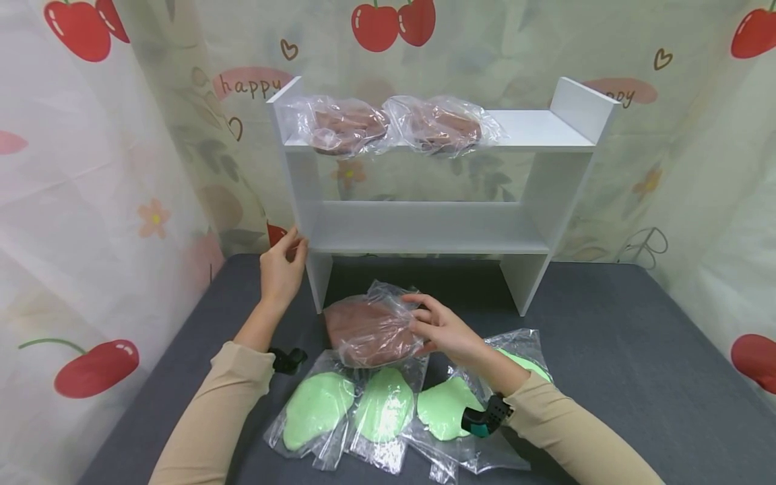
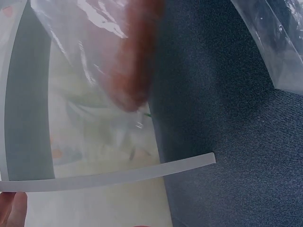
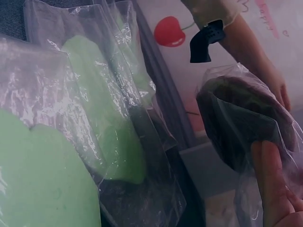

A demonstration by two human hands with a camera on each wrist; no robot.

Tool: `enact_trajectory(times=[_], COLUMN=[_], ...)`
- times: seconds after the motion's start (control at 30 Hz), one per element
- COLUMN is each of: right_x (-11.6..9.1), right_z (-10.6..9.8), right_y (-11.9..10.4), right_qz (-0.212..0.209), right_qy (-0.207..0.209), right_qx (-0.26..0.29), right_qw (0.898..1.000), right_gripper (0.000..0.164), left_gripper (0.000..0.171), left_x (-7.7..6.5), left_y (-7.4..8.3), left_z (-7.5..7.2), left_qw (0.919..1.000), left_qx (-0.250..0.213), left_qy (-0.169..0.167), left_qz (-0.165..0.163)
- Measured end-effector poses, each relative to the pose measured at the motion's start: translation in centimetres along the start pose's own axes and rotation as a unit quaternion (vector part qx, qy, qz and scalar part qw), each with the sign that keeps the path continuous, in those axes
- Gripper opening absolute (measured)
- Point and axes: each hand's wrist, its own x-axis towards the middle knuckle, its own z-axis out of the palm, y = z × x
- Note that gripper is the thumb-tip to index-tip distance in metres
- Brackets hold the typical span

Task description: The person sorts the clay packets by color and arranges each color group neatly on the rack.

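A brown, rounded, flat piece in a clear plastic bag [image 1: 368,329] is tilted up in front of the shelf's lower opening. My right hand [image 1: 445,330] pinches its right side, with fingers [image 3: 271,172] over the plastic in the right wrist view. At the small white shelf [image 1: 424,225], my left hand [image 1: 283,269] touches the left side panel's outer face near the middle board. In the left wrist view, fingertips [image 2: 18,208] meet that panel's edge, and the brown bag looms blurred above. Two more bagged brown pieces [image 1: 348,128] lie on the top board's left and middle.
Several light-green flat pieces in clear bags [image 1: 319,411] lie overlapping on the dark table [image 1: 642,377] nearest me. A printed cloth backdrop [image 1: 448,54] stands behind and along both sides. A thin looped cord [image 1: 649,246] sits at the back right.
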Motion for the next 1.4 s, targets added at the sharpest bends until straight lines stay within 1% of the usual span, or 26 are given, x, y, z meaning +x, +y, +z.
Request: enact_trajectory(times=[0.37, 0.6, 0.73, 0.9, 1.13, 1.3, 1.4], right_x=[-2.0, -3.3, -4.0, -4.9, -5.9, -6.8, -7.3], right_z=[-1.3, -2.3, -2.9, -3.6, -4.1, -4.5, -4.6], right_y=[-1.7, -3.1, -4.0, -5.0, -6.3, -7.4, -8.2], right_qz=[-0.051, -0.092, -0.114, -0.131, -0.166, -0.197, -0.217], right_qy=[-0.003, 0.001, 0.008, 0.022, 0.037, 0.046, 0.050], right_qx=[0.008, 0.012, 0.012, 0.004, 0.000, 0.008, 0.022], right_qw=[0.999, 0.996, 0.993, 0.991, 0.985, 0.979, 0.975], right_gripper=[0.050, 0.051, 0.052, 0.051, 0.048, 0.047, 0.046], left_gripper=[0.040, 0.040, 0.041, 0.041, 0.041, 0.041, 0.042], left_x=[0.1, 0.1, 0.0, 0.0, 0.0, 0.0, 0.1], left_y=[0.0, 0.0, 0.1, 0.1, 0.1, 0.0, 0.0], left_z=[0.0, 0.0, -0.1, -0.1, 0.0, 0.0, 0.0], left_qw=[1.0000, 0.9999, 0.9999, 0.9999, 0.9999, 0.9999, 0.9998], left_qx=[0.005, 0.007, 0.005, 0.004, 0.010, 0.009, 0.007], left_qy=[0.000, -0.001, -0.005, -0.006, -0.005, -0.007, -0.010], left_qz=[-0.006, -0.011, -0.015, -0.011, -0.005, -0.009, -0.013])
